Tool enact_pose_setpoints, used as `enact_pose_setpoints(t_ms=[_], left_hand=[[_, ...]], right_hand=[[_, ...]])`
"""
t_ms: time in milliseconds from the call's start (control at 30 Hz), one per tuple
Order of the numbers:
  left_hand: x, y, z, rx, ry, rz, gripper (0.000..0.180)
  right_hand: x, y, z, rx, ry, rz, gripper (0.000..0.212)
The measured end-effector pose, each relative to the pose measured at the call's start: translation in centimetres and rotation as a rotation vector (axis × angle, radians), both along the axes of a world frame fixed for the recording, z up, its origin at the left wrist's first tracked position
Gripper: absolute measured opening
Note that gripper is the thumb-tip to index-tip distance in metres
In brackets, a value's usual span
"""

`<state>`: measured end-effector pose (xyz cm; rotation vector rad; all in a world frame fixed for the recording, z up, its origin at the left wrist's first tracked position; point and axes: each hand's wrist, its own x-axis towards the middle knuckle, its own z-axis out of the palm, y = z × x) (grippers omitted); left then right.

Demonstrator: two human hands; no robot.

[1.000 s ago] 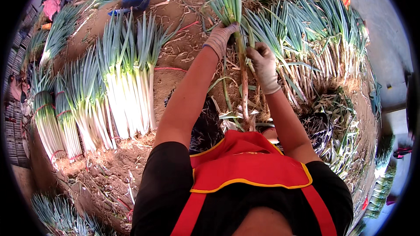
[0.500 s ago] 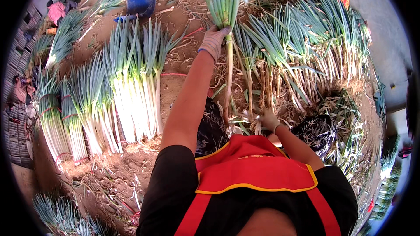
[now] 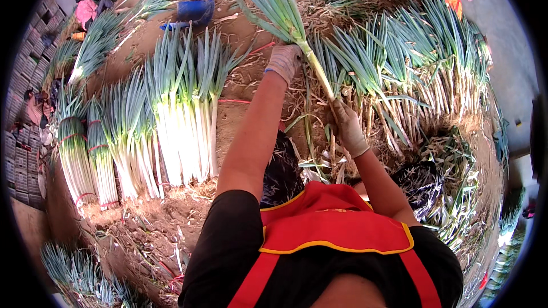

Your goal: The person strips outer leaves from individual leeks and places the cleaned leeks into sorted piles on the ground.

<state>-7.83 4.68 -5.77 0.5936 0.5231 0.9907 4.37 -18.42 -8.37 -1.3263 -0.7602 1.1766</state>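
Note:
A single long green onion (image 3: 318, 72) slants in front of me, its leaves up to the left and its brownish stem down to the right. My left hand (image 3: 286, 60), in a pale knit glove, is closed round it just below the leaves. Lower down, my right hand (image 3: 349, 128), also gloved, has its fingers closed on the stem; the root end is hidden behind that hand. Close to my right stands a row of unpeeled green onions (image 3: 394, 88) with dirty, brownish stems. Left of my left arm, peeled green onions (image 3: 181, 131) with white stems lean side by side.
Bundles tied with red bands (image 3: 74, 154) stand at the far left. A blue container (image 3: 195, 11) lies beyond the peeled row. Stripped leaves (image 3: 456, 188) cover the ground at my right. Other people (image 3: 87, 10) are at the far left, one person (image 3: 452, 0) at the far right.
The green onion has tilted from upright, leaves to the left, stem to the right. My right hand has come up from near the ground and taken hold of its stem.

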Motion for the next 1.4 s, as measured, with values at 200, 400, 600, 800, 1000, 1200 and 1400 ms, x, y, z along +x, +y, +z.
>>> enact_pose_setpoints(t_ms=[200,400,600,800,1000,1200,1400], left_hand=[[1.3,-2.2,0.3,-0.191,-0.627,-0.592,0.031],[6.5,-8.5,-4.0,0.185,-0.417,-0.932,0.027],[3.7,-7.7,1.4,0.29,0.691,-0.59,0.038],[-1.2,-3.6,4.9,0.167,-0.167,-0.303,0.045],[-1.2,-2.5,2.2,0.035,-0.384,-0.348,0.036],[-1.4,-3.3,3.4,0.005,-0.349,-0.315,0.03],[-1.3,-3.3,2.7,0.108,-0.164,-0.364,0.04]], right_hand=[[2.0,-1.8,1.2,-0.107,0.937,0.531,0.042],[-0.8,-2.0,5.0,0.001,0.913,0.54,0.04],[-1.3,-0.6,8.2,0.154,0.495,0.209,0.046],[-2.0,-0.1,5.0,0.199,-0.005,-0.065,0.03],[-2.5,-0.5,0.9,0.079,-0.098,-0.011,0.029],[0.9,-0.4,1.5,-0.015,0.693,0.446,0.045],[4.2,5.5,1.6,0.171,-0.71,-0.017,0.04]])
